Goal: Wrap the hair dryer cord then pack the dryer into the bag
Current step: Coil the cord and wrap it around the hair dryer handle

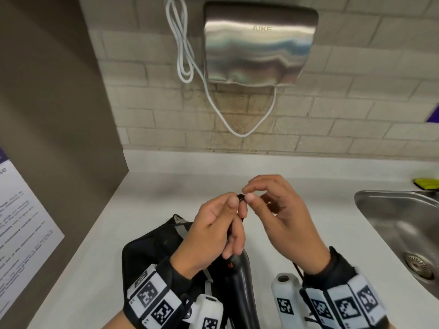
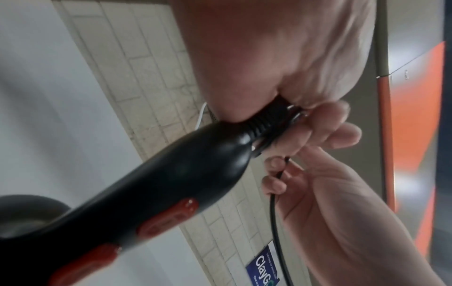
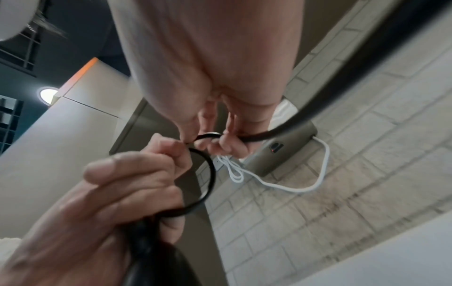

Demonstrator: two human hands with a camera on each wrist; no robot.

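The black hair dryer (image 1: pixel 240 288) with red switches (image 2: pixel 168 218) hangs handle-up between my wrists, above the counter. My left hand (image 1: pixel 221 224) curls round the ribbed cord end of the handle (image 2: pixel 263 123) and pinches the black cord (image 3: pixel 208 185), which loops out from that grip. My right hand (image 1: pixel 268 200) pinches the same cord (image 3: pixel 257 135) at the top, thumb against fingertips, right beside the left thumb. The rest of the cord (image 2: pixel 274 222) trails down past my right wrist. The black bag (image 1: pixel 152 248) lies on the counter under my left wrist.
A white counter (image 1: pixel 166 186) runs to a brick wall. A steel sink (image 1: pixel 399 224) is sunk in at the right, with a yellow sponge (image 1: pixel 427 184) behind it. A steel hand dryer (image 1: pixel 259 43) with a white cable (image 1: pixel 185 55) hangs on the wall. A brown panel with a notice (image 1: pixel 26 214) stands left.
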